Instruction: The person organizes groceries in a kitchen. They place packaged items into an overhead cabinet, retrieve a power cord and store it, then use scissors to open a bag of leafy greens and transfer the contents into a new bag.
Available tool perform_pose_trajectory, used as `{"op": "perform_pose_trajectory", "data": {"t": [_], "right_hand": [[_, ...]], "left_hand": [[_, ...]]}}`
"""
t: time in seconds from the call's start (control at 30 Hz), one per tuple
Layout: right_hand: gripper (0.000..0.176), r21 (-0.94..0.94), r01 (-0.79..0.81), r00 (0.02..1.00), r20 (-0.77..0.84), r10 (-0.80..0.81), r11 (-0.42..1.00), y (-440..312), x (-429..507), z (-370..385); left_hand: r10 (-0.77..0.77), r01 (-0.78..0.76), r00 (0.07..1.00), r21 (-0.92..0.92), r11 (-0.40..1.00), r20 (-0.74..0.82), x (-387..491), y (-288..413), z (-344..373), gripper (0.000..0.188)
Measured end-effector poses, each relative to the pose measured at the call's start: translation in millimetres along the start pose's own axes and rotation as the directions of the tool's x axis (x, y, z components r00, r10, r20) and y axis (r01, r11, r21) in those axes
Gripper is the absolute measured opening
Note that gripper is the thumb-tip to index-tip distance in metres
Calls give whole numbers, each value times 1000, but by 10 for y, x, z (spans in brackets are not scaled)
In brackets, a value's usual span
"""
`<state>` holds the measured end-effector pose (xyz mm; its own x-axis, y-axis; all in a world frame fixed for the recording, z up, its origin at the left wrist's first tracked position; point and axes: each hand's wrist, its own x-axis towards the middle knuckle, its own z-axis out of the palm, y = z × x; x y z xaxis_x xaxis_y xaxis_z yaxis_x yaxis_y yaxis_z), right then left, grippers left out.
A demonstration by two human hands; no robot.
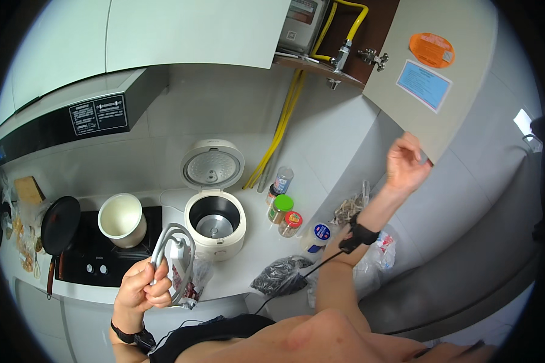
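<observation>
My left hand (144,286) is closed around a coiled grey power cord (191,254) with a white plug (178,252), held above the counter's front edge. Just beyond it stands a white rice cooker (215,249) with its lid (211,168) up and a bare heating plate (214,226) in its well. A white inner pot or deep bowl (122,220) rests on the black gas hob (88,272). Raised at the right, my right hand (406,165) touches the lower edge of an open cabinet door (429,81), its fingers bent; part of the grip is hidden.
A black frying pan (61,225) leans at the hob's left. Right of the cooker are a green-lidded jar (281,208), a red-lidded jar (290,224), a white tub (315,238) and a bag of dark food (281,274). Yellow pipes (281,131) run down the wall.
</observation>
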<state>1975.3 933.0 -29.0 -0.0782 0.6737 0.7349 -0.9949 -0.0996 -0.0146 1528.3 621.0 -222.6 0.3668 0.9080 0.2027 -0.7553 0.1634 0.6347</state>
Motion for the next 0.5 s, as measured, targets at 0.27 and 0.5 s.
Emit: {"op": "perform_pose_trajectory", "data": {"t": [0.27, 0.5], "right_hand": [[44, -226, -129, 990, -89, 112, 966, -898, 150, -147], [63, -573, -264, 939, 30, 341, 776, 688, 199, -635]], "left_hand": [[-58, 58, 998, 39, 998, 24, 315, -44, -24, 34], [-59, 57, 998, 39, 998, 38, 364, -155, 13, 34]]}}
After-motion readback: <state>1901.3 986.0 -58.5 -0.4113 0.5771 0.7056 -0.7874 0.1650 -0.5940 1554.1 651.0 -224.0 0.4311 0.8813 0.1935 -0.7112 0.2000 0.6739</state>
